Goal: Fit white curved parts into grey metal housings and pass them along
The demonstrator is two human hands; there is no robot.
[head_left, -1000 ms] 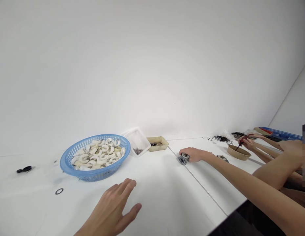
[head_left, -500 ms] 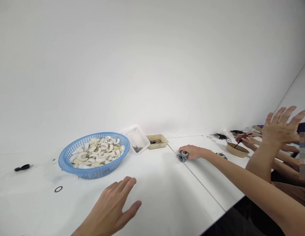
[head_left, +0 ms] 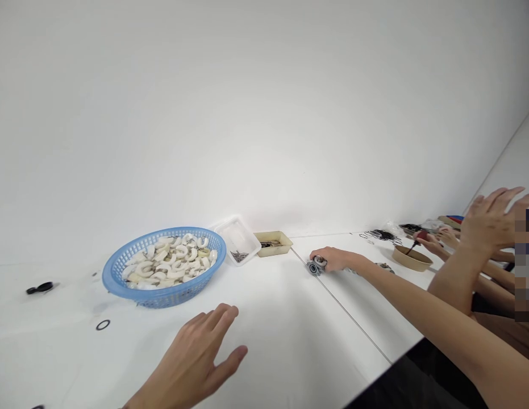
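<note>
My left hand (head_left: 200, 355) hovers over the white table (head_left: 273, 329) with its fingers apart and thumb out, holding nothing. To its upper left stands a blue plastic basket (head_left: 162, 295) full of white C-shaped pieces (head_left: 170, 264). My right hand (head_left: 332, 260) reaches far to the right, its fingers closed round a small grey wheel-like part (head_left: 316, 266) with a dark round hub. That part is at the seam line of the table; the palm hides some of it. A similar grey part (head_left: 384, 267) lies partly hidden behind my right forearm.
A white tray (head_left: 245, 241) with small metal pins and a beige tray (head_left: 281, 247) stand by the wall. Black rings (head_left: 381, 236) lie further right. A black ring (head_left: 103, 325) and a black piece (head_left: 40, 288) lie left. Co-workers' hands (head_left: 488, 224) work near a tan bowl (head_left: 413, 261).
The grey part in my right hand has tilted slightly. My left hand has barely moved. A co-worker's raised hand has shifted slightly to the right. A dark edge shows at the bottom left.
</note>
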